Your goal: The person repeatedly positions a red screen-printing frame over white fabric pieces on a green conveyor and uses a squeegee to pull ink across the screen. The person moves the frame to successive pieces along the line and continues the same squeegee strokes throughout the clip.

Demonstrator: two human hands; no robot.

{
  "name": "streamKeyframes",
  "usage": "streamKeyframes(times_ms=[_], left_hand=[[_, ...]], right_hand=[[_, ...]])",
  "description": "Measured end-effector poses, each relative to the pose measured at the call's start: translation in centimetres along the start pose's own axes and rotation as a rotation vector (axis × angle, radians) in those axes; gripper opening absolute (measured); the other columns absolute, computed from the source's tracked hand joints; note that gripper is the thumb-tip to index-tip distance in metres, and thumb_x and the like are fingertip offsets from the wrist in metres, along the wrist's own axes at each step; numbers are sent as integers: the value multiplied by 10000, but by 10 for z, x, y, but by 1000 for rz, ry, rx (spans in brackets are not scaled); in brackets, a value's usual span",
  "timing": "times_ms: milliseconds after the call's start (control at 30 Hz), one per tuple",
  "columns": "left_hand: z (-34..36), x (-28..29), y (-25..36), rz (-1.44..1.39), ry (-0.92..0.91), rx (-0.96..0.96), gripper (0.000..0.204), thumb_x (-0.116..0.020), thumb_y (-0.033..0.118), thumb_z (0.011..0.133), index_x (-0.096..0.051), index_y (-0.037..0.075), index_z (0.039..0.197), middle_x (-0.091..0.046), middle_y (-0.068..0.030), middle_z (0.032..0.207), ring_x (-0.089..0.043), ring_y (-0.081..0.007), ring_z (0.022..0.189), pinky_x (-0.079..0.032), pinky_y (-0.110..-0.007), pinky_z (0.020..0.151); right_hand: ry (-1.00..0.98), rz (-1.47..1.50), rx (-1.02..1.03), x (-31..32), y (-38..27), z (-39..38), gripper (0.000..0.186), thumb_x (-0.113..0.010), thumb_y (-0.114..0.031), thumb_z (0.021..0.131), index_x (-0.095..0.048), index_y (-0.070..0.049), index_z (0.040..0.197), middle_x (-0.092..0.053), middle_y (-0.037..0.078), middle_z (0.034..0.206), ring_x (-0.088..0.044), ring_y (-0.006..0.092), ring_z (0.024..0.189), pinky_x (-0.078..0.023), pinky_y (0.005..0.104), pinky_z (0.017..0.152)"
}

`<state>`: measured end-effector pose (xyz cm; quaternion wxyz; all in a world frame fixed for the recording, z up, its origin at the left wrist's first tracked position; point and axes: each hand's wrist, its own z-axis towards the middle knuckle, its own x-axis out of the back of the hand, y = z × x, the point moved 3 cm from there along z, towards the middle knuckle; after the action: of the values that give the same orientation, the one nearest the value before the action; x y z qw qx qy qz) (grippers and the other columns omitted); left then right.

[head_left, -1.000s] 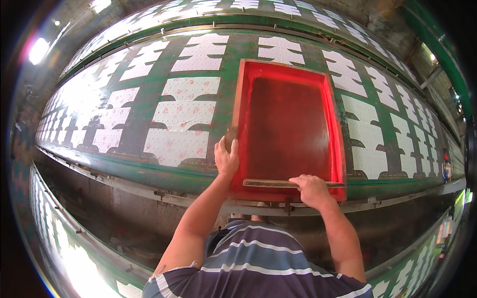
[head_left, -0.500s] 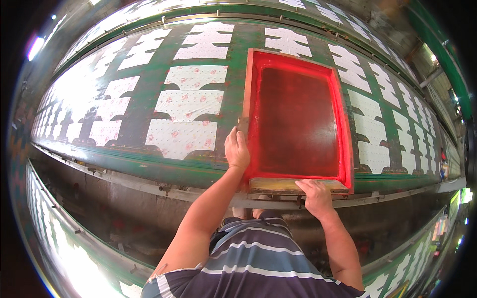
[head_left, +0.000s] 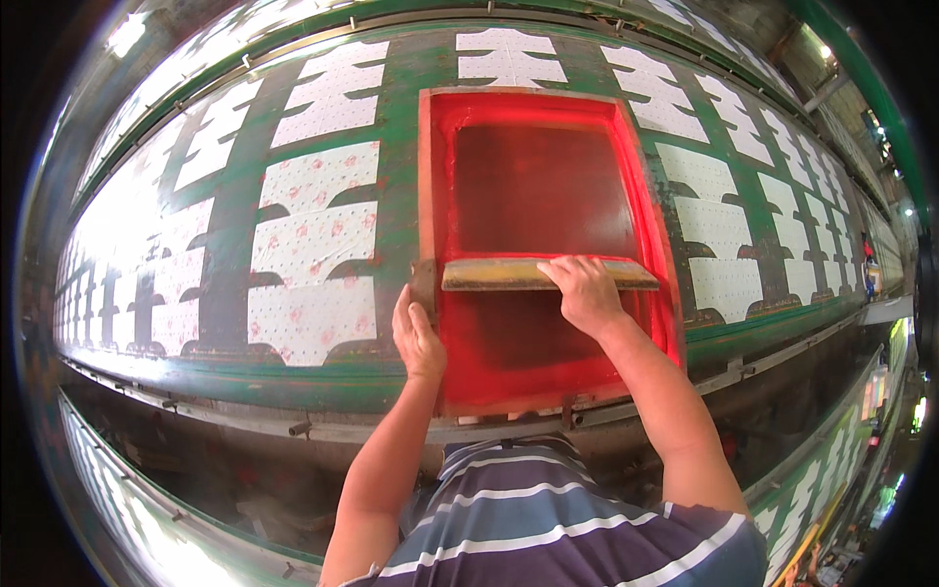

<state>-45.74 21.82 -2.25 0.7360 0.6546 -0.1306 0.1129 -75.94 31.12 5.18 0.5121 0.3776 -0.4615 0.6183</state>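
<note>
A printing screen (head_left: 528, 181) with red ink inside its frame lies on the long green printing table (head_left: 396, 225). My right hand (head_left: 585, 292) is closed on a long wooden squeegee (head_left: 489, 276), which lies crosswise inside the screen a little below its middle, with darker mesh visible above and below it. My left hand (head_left: 419, 335) grips the screen's left edge near its lower part, just below a small brown block (head_left: 423, 277) on the frame.
White fabric pieces (head_left: 313, 308), some with pink flowers, lie in rows on the table around the screen. A metal rail (head_left: 367, 427) runs along the near edge. Other long tables (head_left: 186, 528) with pieces stand behind me and beyond; a green beam (head_left: 885, 117) is at the upper right.
The squeegee in my right hand has moved from the screen's near end up toward its middle. My left hand stays at the left edge; the view has shifted.
</note>
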Motion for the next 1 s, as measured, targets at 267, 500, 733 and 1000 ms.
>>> streamKeyframes(times_ms=[267, 500, 733, 1000], left_hand=[[-2, 2, 16, 85, 19, -17, 739, -378, 561, 1185, -568, -38, 1573, -633, -283, 1534, -605, -453, 1424, -465, -504, 1201], [-1, -1, 20, 120, 37, -8, 767, -372, 582, 1179, -583, -56, 1549, -667, -276, 1483, -645, -432, 1385, -489, -492, 1178], [-1, 0, 23, 160, 64, -35, 752, -396, 574, 1174, -604, -55, 1529, -685, -267, 1453, -665, -427, 1356, -505, -485, 1156], [-2, -3, 23, 175, 70, -5, 739, -408, 571, 1171, -614, -49, 1516, -695, -249, 1435, -673, -416, 1329, -503, -480, 1150]], right_hand=[[-34, -26, -34, -28, 93, 133, 415, -620, -2, 921, -813, -180, 1243, -776, 70, 1074, -748, 300, 1045, -556, 484, 900], [-30, -65, -33, -58, 173, 243, 445, -606, -29, 919, -823, -207, 1263, -796, 107, 1123, -759, 319, 1110, -579, 513, 977], [-172, 44, -69, -42, 220, 319, 482, -594, -56, 923, -812, -242, 1311, -824, 138, 1220, -780, 370, 1145, -621, 546, 981], [-291, 66, -102, -41, 237, 322, 515, -586, -52, 902, -812, -232, 1329, -804, 144, 1267, -738, 394, 1202, -586, 535, 1028]])
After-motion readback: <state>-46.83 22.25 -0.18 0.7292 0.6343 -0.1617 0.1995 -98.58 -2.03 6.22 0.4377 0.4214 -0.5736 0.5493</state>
